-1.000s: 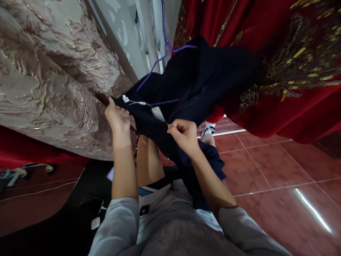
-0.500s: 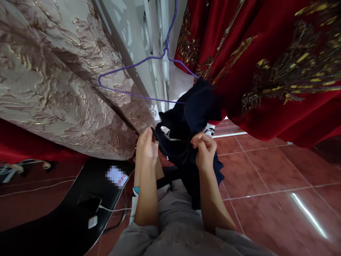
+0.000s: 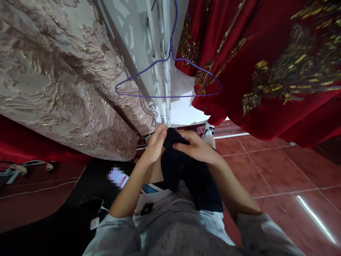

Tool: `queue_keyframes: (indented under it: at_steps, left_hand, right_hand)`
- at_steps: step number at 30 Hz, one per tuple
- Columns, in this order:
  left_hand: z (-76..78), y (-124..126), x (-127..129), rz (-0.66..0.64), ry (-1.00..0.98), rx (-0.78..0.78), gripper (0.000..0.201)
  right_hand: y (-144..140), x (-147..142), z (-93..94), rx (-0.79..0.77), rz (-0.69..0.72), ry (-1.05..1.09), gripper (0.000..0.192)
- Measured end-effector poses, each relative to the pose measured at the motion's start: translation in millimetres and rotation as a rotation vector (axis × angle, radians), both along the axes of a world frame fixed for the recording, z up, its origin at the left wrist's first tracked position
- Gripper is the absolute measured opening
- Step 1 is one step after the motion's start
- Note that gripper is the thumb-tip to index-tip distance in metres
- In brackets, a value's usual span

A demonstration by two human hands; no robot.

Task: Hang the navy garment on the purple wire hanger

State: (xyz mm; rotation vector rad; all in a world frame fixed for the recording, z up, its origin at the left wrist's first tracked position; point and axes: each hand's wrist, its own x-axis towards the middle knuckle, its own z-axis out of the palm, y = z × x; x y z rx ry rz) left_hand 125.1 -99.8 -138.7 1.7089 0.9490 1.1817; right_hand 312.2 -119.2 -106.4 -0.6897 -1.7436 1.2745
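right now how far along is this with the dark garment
Done: the purple hanger hangs bare, nothing on it. In hand: both hands, left and right, bunch the dark garment at the lap. Left: it is not yet set down anywhere.

Matt dark navy cloth (image 3: 186, 174); thin, smooth purple wire hanger (image 3: 170, 80); glossy red floor tiles (image 3: 279, 167); red velvety fabric (image 3: 266, 53) with gold embroidery; shimmery beige brocade (image 3: 53, 78).

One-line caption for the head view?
Both hands, left and right, bunch a navy garment beneath a bare purple wire hanger.
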Motion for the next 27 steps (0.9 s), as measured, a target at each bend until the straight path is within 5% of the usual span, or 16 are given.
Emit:
queue_keyframes:
  at_steps: [2, 4, 7, 9, 13, 16, 20, 24, 27]
  left_hand:
    - [-5.0, 0.3, -12.4, -0.197, 0.065, -0.040, 0.054]
    - [-6.5, 1.3, -23.6, -0.347, 0.246, -0.022, 0.046]
    - [-1.8, 9.1, -41.5, -0.319, 0.539, 0.037, 0.028]
    - [5.8, 17.2, -55.1, -0.261, 0.658, 0.047, 0.023]
    - [25.3, 29.6, -85.7, -0.288, 0.741, 0.037, 0.025]
    - [34.3, 37.5, -113.2, -0.171, 0.873, 0.050, 0.020]
    - [45.8, 51.7, -145.7, 0.077, 1.056, 0.156, 0.015]
    - [76.7, 62.9, -140.1, 0.238, 0.727, 0.543, 0.018]
    - [104.3, 71.9, -111.5, 0.305, 0.530, 0.644, 0.024]
  right_hand:
    - [13.4, 10.5, 20.8, 0.148, -0.013, -0.011, 0.016]
    - [32.5, 19.2, 42.8, 0.302, -0.180, 0.029, 0.019]
    - [74.8, 21.5, 61.1, 0.392, -0.524, 0.089, 0.011]
    - [106.4, 14.3, 56.0, 0.347, -0.616, 0.069, 0.007]
    - [147.8, -3.2, 18.4, 0.111, -0.569, -0.061, 0.029]
    - [149.1, 5.8, -3.7, 0.065, -0.625, -0.072, 0.046]
    - [128.1, 42.3, -6.3, 0.171, -0.704, -0.076, 0.052]
    - [107.5, 52.9, 1.9, 0.257, -0.682, -0.084, 0.049]
    - [95.3, 37.1, 3.3, 0.188, -0.559, -0.071, 0.049]
